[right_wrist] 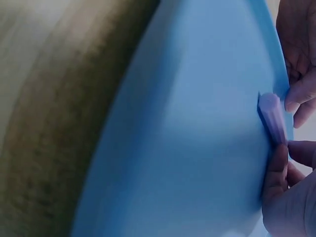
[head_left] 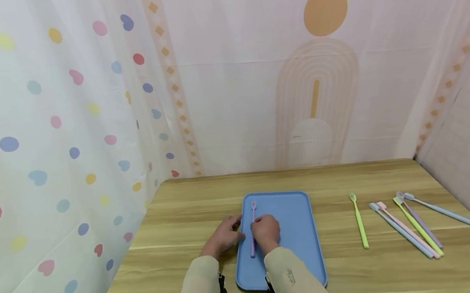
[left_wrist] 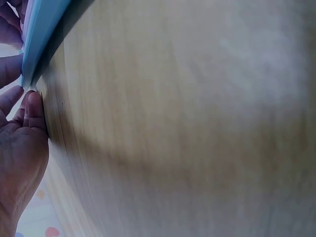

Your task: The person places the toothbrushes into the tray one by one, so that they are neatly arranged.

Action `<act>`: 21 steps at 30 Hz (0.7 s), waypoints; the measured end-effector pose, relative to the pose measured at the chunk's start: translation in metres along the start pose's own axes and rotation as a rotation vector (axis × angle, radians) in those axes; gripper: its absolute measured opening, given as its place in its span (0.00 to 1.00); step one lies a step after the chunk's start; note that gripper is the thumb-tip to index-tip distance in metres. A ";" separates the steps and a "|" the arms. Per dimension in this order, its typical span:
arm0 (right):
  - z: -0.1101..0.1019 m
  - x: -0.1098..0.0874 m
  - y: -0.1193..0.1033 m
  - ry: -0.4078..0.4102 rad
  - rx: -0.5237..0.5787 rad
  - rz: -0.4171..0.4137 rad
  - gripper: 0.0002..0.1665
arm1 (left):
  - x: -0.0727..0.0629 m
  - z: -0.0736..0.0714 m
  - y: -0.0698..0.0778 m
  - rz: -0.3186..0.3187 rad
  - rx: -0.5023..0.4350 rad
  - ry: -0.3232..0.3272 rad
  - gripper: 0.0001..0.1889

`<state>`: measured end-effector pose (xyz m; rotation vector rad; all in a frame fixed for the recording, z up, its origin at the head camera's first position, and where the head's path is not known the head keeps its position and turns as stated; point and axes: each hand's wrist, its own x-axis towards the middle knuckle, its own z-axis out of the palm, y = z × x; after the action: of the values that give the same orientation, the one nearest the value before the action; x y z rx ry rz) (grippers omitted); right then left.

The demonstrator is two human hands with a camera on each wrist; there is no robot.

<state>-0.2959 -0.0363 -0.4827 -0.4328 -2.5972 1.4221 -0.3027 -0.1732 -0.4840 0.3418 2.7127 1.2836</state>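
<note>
A blue tray (head_left: 292, 217) lies on the wooden table, its long sides running away from me. Along its left side sits a purple toothbrush (head_left: 253, 248), head toward the far end. My right hand (head_left: 266, 230) pinches the handle around its middle; the right wrist view shows the handle end (right_wrist: 270, 104) sticking out past the thumb and fingers. At the tray's left rim is my left hand (head_left: 225, 234), its thumb and fingertips touching the edge. In the left wrist view, the left hand's fingers (left_wrist: 34, 108) lie low beside the rim, close to the tabletop.
Right of the tray lies a lone green toothbrush (head_left: 360, 224). Farther right, several more toothbrushes lie close together, including a pink one (head_left: 407, 228), with a blue one (head_left: 447, 212) slanting outward. Patterned curtains (head_left: 229, 94) hang behind and at the left of the table (head_left: 170, 231).
</note>
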 end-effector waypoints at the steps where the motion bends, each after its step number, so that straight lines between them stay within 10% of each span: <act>1: 0.000 0.000 0.000 -0.010 -0.006 -0.002 0.05 | 0.000 0.000 0.000 -0.002 0.002 0.001 0.33; 21: -0.012 0.003 0.012 -0.075 0.055 -0.121 0.10 | -0.001 0.002 -0.004 -0.005 0.001 0.014 0.36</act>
<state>-0.2930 -0.0199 -0.4862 -0.2147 -2.5847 1.4923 -0.3018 -0.1748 -0.4886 0.3265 2.7241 1.2884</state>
